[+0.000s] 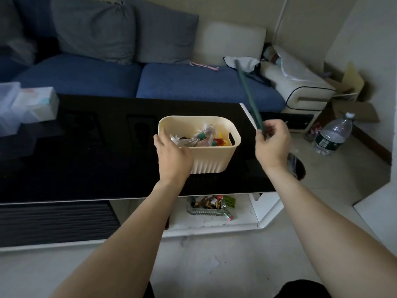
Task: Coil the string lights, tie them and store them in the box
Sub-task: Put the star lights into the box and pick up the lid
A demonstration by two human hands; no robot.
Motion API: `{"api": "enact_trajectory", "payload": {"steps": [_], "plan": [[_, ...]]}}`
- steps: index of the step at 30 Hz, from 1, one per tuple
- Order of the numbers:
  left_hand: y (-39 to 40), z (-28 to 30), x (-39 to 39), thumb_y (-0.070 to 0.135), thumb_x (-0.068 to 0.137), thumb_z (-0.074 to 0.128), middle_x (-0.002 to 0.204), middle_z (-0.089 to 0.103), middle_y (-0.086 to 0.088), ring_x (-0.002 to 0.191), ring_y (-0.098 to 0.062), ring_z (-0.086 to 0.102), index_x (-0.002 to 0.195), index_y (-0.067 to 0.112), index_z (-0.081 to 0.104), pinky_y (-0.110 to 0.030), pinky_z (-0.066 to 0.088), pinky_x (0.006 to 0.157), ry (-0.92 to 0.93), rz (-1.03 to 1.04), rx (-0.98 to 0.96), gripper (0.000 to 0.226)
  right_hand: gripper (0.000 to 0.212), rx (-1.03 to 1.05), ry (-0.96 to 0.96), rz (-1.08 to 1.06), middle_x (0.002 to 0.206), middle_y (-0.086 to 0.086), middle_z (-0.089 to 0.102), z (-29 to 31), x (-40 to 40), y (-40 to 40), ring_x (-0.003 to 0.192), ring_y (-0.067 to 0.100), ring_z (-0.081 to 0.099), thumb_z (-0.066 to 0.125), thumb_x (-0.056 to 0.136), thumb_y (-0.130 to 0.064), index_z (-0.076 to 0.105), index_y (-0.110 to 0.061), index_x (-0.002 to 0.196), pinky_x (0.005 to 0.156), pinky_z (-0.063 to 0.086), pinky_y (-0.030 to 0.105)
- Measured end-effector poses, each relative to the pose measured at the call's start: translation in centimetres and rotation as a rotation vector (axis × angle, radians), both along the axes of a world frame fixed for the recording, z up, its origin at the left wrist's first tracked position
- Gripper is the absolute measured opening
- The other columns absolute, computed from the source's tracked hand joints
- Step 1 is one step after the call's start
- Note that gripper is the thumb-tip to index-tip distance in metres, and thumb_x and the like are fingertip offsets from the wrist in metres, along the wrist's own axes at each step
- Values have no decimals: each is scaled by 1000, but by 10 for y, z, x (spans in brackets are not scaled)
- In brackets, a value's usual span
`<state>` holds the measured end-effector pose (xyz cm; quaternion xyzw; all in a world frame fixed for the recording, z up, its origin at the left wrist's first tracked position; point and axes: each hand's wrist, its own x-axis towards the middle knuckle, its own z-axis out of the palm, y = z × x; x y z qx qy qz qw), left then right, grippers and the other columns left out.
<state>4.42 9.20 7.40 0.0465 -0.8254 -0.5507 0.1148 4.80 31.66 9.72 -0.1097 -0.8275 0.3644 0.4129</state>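
Observation:
A cream plastic box [217,160] with handle slots stands on the black table [86,164]. Inside it lie the string lights [193,137], a clear bundle with green and red parts. My left hand [171,158] is at the box's near left corner, fingers over the rim; whether it grips the rim is hidden. My right hand [271,145] is to the right of the box, above the table's edge, and pinches the lower end of a long dark green strap [249,97] that stretches up and away toward the sofa.
A blue sofa [193,82] with grey cushions runs behind the table. Clear plastic boxes [25,106] sit at the table's far left. A water bottle [333,134] and a cardboard box [352,108] stand on the floor at right. A shelf under the table holds small items [210,206].

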Motion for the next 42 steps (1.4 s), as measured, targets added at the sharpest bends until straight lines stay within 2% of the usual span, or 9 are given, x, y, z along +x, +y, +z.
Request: {"api": "enact_trajectory", "payload": {"steps": [4,7,12,19,22,26,31,38,42], "plan": [[-3,5,-3,20,95,56,161,16,-13,142,-31,31,156,9,8,-26,31,102,-29,51,109,78,26,64,-156,170,101,0,58,-12,-10,-14,95,15,56,66,80,11,65,-12,92,82,39,10],[-6,10,-7,21,93,57,161,18,-11,146,-28,26,156,9,8,-31,28,110,-41,63,227,81,33,20,-275,275,108,4,56,-21,-10,-15,107,18,56,57,71,19,62,-12,82,86,30,-2],[-9,13,-11,25,92,57,160,22,-11,144,-27,29,156,10,11,-29,28,104,-43,91,293,81,27,-54,-423,454,127,-2,55,-22,-16,-12,139,12,39,63,80,6,54,-19,76,110,25,25],[-6,13,-17,37,97,55,153,29,-12,134,-26,41,152,4,19,-32,41,102,-40,153,255,74,33,48,-460,518,122,-8,61,-15,-41,-18,127,11,52,73,88,-24,51,-18,64,110,31,33],[-5,11,-22,39,97,54,151,32,-13,132,-27,43,151,2,22,-39,43,106,-37,179,237,72,14,44,-423,512,114,-13,63,-19,-47,-21,123,9,55,74,86,-29,63,-26,78,117,32,46],[-7,7,-30,41,96,55,142,40,-16,127,-30,47,144,0,33,-44,44,105,-38,208,193,68,12,45,-363,583,115,-7,63,-18,-44,-22,125,9,56,72,90,-19,75,-25,100,110,38,26],[-9,8,-37,35,91,64,129,47,-11,117,-26,51,130,3,44,-41,48,98,-72,250,166,54,7,37,-356,655,109,-18,70,-20,-42,-17,120,-1,59,72,80,-33,72,-33,73,115,33,57],[-12,9,-43,16,86,67,115,53,-9,101,-22,58,104,15,39,-32,51,79,-99,317,221,33,35,120,-324,702,117,-13,69,-21,-45,-14,123,-2,57,84,66,-54,60,-29,74,113,35,57],[-13,8,-38,12,89,64,92,51,0,74,-9,55,106,11,40,-20,45,58,-89,355,283,30,38,148,-341,744,120,-9,68,-22,-46,-5,127,2,56,95,61,-30,59,-26,73,114,40,46]]}}
